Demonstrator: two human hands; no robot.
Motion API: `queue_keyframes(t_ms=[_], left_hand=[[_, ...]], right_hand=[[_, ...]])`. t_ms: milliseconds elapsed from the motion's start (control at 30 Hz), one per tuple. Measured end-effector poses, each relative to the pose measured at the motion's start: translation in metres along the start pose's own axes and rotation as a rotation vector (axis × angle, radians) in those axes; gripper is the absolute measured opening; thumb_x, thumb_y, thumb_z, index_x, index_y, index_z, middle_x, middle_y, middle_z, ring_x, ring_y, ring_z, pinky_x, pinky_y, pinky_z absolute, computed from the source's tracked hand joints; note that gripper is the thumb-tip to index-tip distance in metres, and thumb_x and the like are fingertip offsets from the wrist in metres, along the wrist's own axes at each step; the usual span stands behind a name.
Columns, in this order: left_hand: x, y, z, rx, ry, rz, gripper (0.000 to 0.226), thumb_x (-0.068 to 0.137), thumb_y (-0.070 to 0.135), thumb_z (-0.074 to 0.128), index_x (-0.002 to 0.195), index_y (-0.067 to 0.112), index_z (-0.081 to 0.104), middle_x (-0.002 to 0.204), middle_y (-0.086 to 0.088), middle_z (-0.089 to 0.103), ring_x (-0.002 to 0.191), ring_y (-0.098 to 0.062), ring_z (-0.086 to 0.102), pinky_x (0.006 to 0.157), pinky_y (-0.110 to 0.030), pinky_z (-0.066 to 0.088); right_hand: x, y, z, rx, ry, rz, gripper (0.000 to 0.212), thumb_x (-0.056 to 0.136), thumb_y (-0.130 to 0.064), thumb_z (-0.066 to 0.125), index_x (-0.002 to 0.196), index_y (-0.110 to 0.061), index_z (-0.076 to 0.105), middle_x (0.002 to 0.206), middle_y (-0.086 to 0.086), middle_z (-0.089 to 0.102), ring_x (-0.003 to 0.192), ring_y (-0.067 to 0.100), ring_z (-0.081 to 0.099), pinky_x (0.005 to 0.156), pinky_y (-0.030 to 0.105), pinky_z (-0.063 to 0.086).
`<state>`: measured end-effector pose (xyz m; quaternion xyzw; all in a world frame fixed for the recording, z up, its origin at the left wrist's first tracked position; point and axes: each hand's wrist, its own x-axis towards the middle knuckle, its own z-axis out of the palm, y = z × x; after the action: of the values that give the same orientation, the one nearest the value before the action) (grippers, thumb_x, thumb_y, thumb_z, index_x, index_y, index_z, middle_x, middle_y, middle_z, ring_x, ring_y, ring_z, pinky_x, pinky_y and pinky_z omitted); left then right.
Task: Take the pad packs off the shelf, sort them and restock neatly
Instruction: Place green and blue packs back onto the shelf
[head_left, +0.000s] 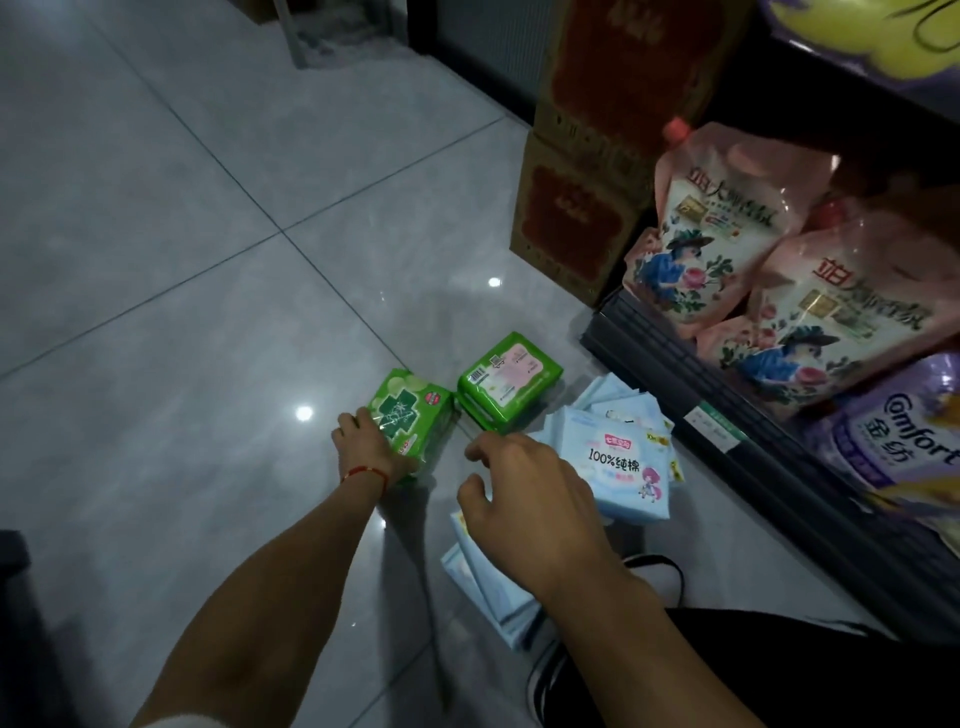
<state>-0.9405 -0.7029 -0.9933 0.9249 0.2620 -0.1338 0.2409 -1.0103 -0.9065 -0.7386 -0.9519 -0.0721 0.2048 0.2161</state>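
Note:
Two green pad packs lie side by side on the grey floor tiles. My left hand grips the nearer green pack from its left side. The second green pack lies barcode side up just to its right. My right hand hovers with loosely curled fingers and holds nothing. It is above a heap of light blue pad packs beside the shelf base. More light blue packs are stacked under my right wrist.
The dark shelf edge runs diagonally at the right, carrying pink refill pouches and a purple Comfort bag. Brown cartons are stacked behind the shelf end. My dark shoe is at the bottom, by the blue stack.

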Motion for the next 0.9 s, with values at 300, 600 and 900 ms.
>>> queue_keyframes(t_ms=[300,600,900], left_hand=[[-0.113,0.017,-0.118,-0.497,0.113,0.491,0.112,0.047,0.046,0.094,0.144,0.026,0.043,0.127,0.004,0.036,0.124,-0.010,0.042,0.102,-0.025,0.045],[-0.147,0.108,-0.165,-0.724,-0.195,0.831,0.098,0.071,0.046,0.084,0.154,0.036,0.032,0.154,0.011,0.032,0.144,-0.003,0.035,0.107,-0.023,0.047],[-0.024,0.134,-0.010,-0.189,-0.096,0.406,0.042,0.084,0.016,0.077,0.124,0.016,0.068,0.132,-0.016,0.059,0.117,-0.033,0.059,0.099,-0.028,0.045]], right_hand=[[-0.002,0.022,-0.009,0.463,0.222,0.024,0.061,0.095,-0.042,0.066,0.149,-0.028,0.042,0.140,-0.004,0.052,0.127,0.017,0.052,0.106,0.038,0.046],[-0.008,0.067,-0.082,1.234,0.338,0.277,0.037,0.082,-0.032,0.081,0.116,-0.018,0.071,0.104,0.006,0.077,0.093,0.021,0.075,0.072,0.033,0.062],[0.026,0.130,-0.152,1.247,0.515,0.449,0.023,0.088,-0.031,0.075,0.100,-0.014,0.066,0.092,0.007,0.068,0.093,0.019,0.067,0.082,0.040,0.063]])
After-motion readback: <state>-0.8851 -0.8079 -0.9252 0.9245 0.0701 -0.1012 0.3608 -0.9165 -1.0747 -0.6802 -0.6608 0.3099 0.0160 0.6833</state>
